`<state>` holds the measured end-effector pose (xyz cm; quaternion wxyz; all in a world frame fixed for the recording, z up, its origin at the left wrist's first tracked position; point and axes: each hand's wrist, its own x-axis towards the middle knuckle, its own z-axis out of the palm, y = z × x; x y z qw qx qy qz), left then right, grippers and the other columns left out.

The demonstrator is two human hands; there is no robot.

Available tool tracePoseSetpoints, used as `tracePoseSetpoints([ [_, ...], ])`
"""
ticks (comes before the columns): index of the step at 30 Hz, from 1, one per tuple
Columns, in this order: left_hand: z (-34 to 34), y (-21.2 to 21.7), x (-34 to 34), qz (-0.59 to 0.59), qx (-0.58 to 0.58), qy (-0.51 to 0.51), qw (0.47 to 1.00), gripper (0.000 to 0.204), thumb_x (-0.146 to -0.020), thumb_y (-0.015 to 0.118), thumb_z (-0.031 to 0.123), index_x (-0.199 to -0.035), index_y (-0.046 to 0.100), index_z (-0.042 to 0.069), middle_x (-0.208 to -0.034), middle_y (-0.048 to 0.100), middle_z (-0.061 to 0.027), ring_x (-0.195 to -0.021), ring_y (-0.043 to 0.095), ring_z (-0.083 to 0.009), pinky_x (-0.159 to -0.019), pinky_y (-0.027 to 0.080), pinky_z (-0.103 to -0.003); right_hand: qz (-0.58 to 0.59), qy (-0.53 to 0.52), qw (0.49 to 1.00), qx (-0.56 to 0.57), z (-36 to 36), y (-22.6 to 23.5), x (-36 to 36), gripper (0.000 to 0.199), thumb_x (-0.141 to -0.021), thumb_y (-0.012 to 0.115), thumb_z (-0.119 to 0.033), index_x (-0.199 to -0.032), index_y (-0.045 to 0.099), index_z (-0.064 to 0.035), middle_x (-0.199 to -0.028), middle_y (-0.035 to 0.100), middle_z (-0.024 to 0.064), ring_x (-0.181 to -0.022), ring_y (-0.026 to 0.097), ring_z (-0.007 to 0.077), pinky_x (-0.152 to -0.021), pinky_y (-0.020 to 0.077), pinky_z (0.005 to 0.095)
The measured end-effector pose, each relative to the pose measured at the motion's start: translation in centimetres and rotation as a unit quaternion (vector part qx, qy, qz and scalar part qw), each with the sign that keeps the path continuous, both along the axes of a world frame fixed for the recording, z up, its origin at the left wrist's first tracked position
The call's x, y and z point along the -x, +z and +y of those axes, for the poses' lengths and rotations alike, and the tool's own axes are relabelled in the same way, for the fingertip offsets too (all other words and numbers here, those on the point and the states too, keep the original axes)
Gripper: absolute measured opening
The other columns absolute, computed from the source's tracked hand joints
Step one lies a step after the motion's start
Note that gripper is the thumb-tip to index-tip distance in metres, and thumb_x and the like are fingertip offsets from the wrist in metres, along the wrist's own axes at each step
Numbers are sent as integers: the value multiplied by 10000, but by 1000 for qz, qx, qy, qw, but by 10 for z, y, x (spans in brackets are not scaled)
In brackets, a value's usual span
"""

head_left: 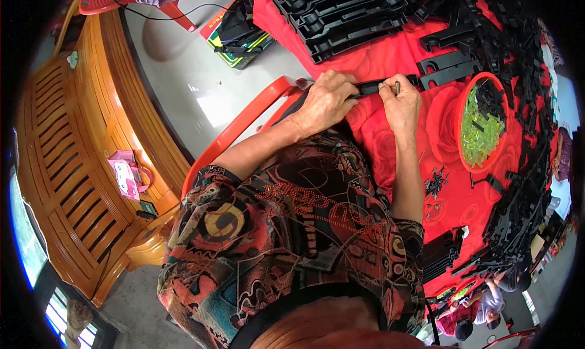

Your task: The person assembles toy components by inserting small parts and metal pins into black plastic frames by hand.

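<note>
Black plastic strip [369,87], one, upper centre of frame. Two hands on the job: left hand [329,100] pinches the strip, right hand [402,108] grips one short rod [397,89] beside it. I count one orange tub [461,128], right of frame.

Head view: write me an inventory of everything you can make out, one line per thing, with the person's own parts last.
Strip: one, black, top middle
Rod: one, dull, in right hand
Parts: uncountable, black, top and right
Cloth: one, red, under parts
Bowl: one, orange-red, right
Plastic bits: many, yellow-green and black, in bowl
Small pieces: many, dark, below bowl
Chair: one, red, beside person
Bench: one, brown, left
Bag: one, pink, on bench
Box: one, multicoloured, on floor
Other people: several, varied clothing, lower right
Shirt: one, multicoloured, lower middle
Left hand: one, bare, on strip
Right hand: one, bare, by strip
</note>
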<state>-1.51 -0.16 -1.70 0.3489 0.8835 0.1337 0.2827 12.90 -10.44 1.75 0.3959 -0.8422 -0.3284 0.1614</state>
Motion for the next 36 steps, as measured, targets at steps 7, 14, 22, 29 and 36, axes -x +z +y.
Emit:
tracePoseSetpoints([
  [7, 0, -2, 12, -55, -76, -21, 995, 191, -680, 682, 75, -852, 611, 31, -1005, 575, -115, -854, 535, -258, -717, 432, -366, -23, -11, 999, 22, -1, -1, 2, 122, -729, 635, -60, -700, 530, -6, -559, 491, 97, -492, 483, 190, -497, 392, 349],
  [14, 0, -4, 11, -41, -85, -22, 995, 189, -692, 668, 79, -868, 615, 34, -1002, 574, -113, -848, 533, -257, -715, 427, -366, -24, -6, 999, 22, -1, -1, 3, 116, -740, 622, -61, -723, 527, 4, -611, 532, 123, -529, 524, 224, -527, 417, 360],
  [22, -4, -5, 11, -62, -97, -1, 993, 181, -682, 664, 75, -851, 620, 27, -1002, 571, -123, -812, 527, -260, -692, 419, -361, -38, 14, 998, 46, 1, 3, 4, 126, -743, 616, -59, -730, 509, 7, -637, 538, 144, -565, 543, 278, -536, 415, 389],
  [29, -6, 2, 7, -24, -128, -8, 991, 270, -701, 631, 113, -965, 632, 54, -1016, 571, -114, -821, 526, -253, -706, 411, -370, -57, 19, 996, 63, -1, 3, 2, 132, -742, 605, -71, -722, 501, 8, -631, 534, 152, -569, 545, 305, -541, 420, 412],
  [36, -1, 8, -4, 60, -172, -46, 982, 360, -685, 621, 152, -1044, 646, 145, -953, 551, -81, -841, 517, -241, -716, 407, -366, -61, -1, 997, 40, -3, -3, 4, 129, -746, 606, -77, -720, 510, 6, -629, 548, 151, -569, 558, 308, -545, 432, 413],
])
